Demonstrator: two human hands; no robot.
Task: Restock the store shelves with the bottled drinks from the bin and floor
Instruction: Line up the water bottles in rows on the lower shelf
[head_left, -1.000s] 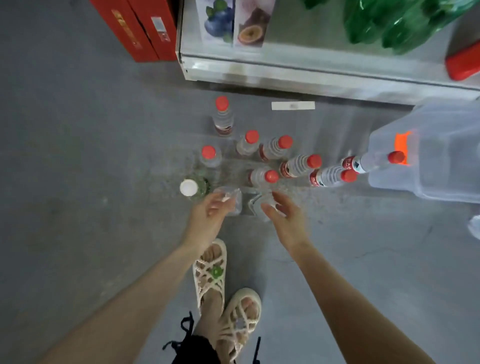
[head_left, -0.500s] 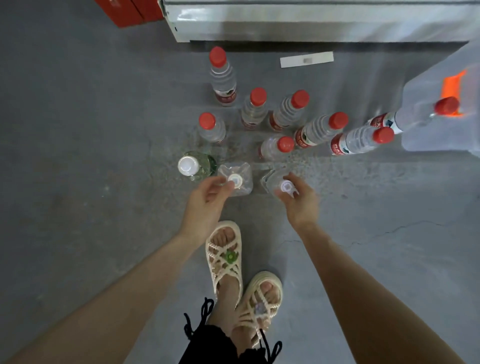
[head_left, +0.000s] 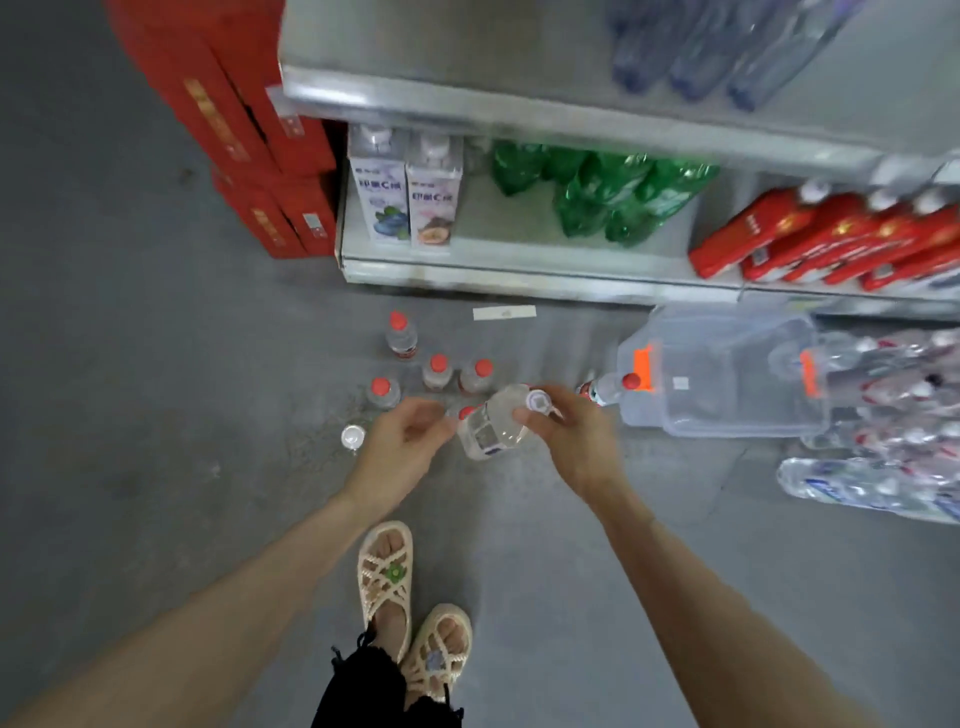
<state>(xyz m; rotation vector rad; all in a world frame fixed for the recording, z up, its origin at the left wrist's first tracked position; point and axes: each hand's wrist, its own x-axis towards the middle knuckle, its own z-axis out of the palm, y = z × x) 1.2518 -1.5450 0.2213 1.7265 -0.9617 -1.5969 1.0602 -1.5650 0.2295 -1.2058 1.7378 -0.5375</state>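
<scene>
Above floor (head_left: 156, 415), right fingers (head_left: 569, 410) around bottle (head_left: 488, 428) (white-capped)

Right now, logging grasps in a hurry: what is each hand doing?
Left hand: curled, cannot tell if it holds anything.
Right hand: grips the clear bottle near its cap.

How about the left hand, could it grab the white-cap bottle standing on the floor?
Probably yes. The white-cap bottle stands just beside the left hand, with only bare floor between them.
</scene>
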